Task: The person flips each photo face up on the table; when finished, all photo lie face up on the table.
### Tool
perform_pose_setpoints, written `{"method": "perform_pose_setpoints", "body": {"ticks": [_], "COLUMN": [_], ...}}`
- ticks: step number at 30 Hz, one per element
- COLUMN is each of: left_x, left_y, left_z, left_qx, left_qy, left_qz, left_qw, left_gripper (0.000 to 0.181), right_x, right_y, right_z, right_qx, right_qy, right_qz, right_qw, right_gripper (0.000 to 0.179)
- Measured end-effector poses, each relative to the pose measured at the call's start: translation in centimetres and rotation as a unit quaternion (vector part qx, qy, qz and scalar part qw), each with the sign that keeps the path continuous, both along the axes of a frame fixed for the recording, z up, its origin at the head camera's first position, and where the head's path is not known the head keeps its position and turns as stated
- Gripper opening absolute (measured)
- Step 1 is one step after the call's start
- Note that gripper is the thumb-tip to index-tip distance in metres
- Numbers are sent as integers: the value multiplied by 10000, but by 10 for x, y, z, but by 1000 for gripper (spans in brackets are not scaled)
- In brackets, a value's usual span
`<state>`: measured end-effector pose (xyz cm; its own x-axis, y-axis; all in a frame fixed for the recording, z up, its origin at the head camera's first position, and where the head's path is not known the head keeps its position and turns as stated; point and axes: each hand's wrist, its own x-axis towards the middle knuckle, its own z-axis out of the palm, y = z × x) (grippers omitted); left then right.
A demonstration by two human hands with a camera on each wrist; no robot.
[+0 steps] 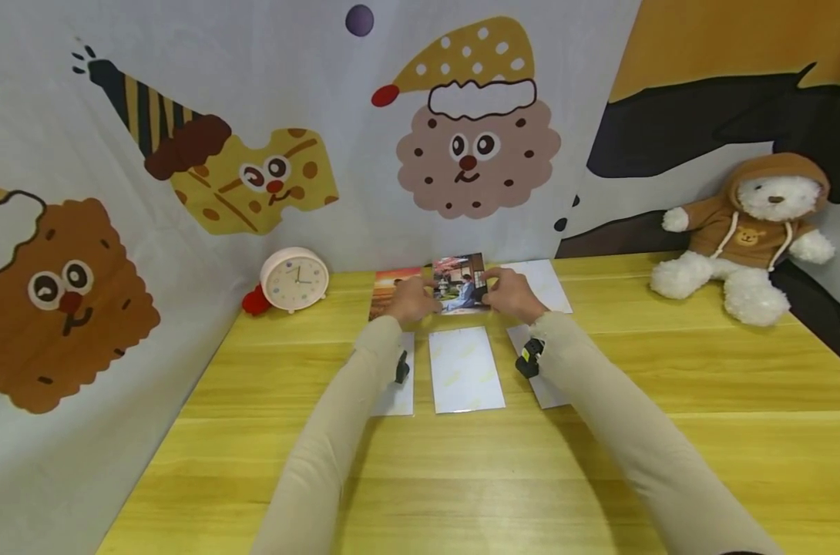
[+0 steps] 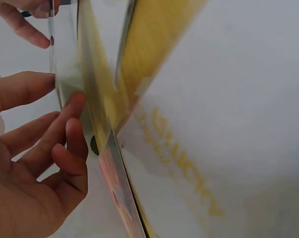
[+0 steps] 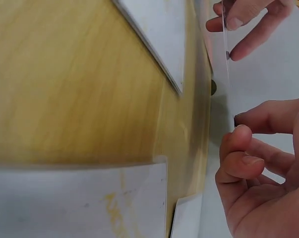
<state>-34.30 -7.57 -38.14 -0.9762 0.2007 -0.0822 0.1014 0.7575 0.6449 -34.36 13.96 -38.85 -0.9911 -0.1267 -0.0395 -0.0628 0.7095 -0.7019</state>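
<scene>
A photo print [image 1: 459, 285] of a garden with a figure in blue stands tilted up at the back of the table, picture side towards the head camera. My left hand [image 1: 411, 299] pinches its left edge and my right hand [image 1: 513, 294] its right edge, both with thumb and fingertips. In the right wrist view the print appears edge-on, a thin line between the two hands. Beside it on the left lies a sunset photo [image 1: 385, 297], partly covered by my left hand. A white card [image 1: 465, 370] with faint yellow lettering lies just in front.
Further white cards lie at the back right [image 1: 545, 284], front right [image 1: 550, 391] and front left [image 1: 396, 399], the front two partly hidden by my arms. A round alarm clock [image 1: 294, 280] and a red object [image 1: 256, 301] stand left. A teddy bear [image 1: 749, 235] sits right, against the printed cloth [image 1: 364, 177].
</scene>
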Motion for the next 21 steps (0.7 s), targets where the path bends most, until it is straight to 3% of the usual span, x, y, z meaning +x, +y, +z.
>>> {"method": "perform_pose_setpoints", "body": {"ticks": [13, 21], "left_x": [6, 2], "left_y": [3, 6], "left_z": [-2, -7], "left_qx": [-951, -1318], "left_qy": [467, 702], "left_qz": [143, -85], "left_qw": [9943, 9887], "left_gripper": [43, 36], "right_x": [-9, -11], "right_y": [-14, -13], "right_z": [0, -3], "right_qx": [568, 808], "right_qy": [-151, -318], "right_qz": [213, 198], "right_qw": [9980, 9960], "right_gripper": [55, 55]}}
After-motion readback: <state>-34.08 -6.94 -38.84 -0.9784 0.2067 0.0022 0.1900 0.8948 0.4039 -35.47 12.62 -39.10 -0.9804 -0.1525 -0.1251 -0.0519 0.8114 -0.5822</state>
